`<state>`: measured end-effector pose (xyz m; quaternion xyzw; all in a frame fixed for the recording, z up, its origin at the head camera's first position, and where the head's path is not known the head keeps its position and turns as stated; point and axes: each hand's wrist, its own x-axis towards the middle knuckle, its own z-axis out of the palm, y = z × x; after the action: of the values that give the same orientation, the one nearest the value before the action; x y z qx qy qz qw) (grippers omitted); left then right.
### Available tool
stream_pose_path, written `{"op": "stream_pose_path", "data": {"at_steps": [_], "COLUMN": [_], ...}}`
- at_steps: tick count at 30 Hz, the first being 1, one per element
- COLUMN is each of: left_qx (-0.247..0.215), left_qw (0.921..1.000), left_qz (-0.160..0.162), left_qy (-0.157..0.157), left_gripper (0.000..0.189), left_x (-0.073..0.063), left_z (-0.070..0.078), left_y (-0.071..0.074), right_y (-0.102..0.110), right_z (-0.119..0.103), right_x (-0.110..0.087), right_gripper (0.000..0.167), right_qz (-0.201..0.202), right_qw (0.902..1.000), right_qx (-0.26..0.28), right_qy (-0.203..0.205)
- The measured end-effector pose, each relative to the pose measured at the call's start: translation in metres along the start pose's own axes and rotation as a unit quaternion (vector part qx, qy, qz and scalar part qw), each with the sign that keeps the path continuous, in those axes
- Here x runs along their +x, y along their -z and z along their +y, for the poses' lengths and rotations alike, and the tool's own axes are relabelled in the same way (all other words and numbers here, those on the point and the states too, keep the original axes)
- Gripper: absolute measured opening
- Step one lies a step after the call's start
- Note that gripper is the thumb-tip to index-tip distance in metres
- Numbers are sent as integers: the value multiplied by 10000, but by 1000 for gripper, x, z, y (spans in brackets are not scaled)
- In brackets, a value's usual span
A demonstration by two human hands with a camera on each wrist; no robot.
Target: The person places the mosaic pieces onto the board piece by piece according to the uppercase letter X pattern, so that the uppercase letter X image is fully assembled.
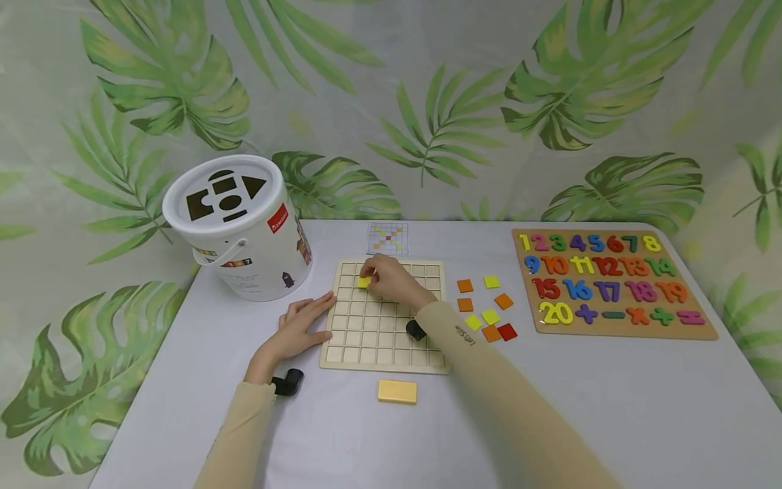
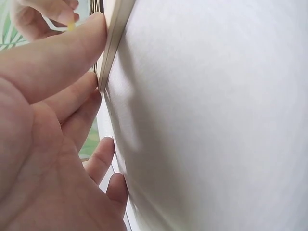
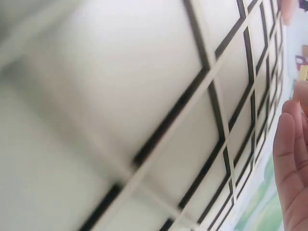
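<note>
A wooden grid board (image 1: 369,338) with square cells lies flat on the white table. Between the thumb and fingers of my right hand (image 1: 392,277), a small yellow square tile (image 1: 364,282) is pinched over the board's upper left cells. The right wrist view catches the edge of that tile (image 3: 303,73) at far right, the board's grid filling most of the picture. My left hand (image 1: 302,327) rests at the board's left side with fingers extended. In the left wrist view, its thumb and fingertips touch the board's edge (image 2: 113,43).
Several loose orange, yellow and red tiles (image 1: 491,317) lie right of the board. Behind it is a paper card (image 1: 375,235) showing a coloured grid pattern. A white bucket (image 1: 263,272) stands left, a number puzzle (image 1: 623,327) right. A pale yellow block (image 1: 397,392) lies in front.
</note>
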<state>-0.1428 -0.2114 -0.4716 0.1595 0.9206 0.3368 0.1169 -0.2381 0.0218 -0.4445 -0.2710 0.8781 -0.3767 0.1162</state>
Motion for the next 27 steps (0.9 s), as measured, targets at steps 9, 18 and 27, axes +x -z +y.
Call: {"op": "stream_pose_path", "data": {"at_steps": [9, 18, 27], "left_qx": [-88, -90, -137], "left_qw": [10000, 9999, 9999], "left_qz": [-4, 34, 17], "left_qy": [9, -49, -2], "left_gripper": [70, 69, 69], "left_x": [2, 1, 1], "left_z": [-1, -3, -4], "left_y": [-1, 0, -2], "right_y": [-12, -17, 7], "right_z": [1, -1, 9], "right_x": [17, 22, -6], "right_gripper": [25, 26, 18], "right_qz": [113, 127, 321], "right_qw": [9970, 9951, 9992], "right_qx": [-762, -972, 51], "right_qy": [-108, -118, -213]}}
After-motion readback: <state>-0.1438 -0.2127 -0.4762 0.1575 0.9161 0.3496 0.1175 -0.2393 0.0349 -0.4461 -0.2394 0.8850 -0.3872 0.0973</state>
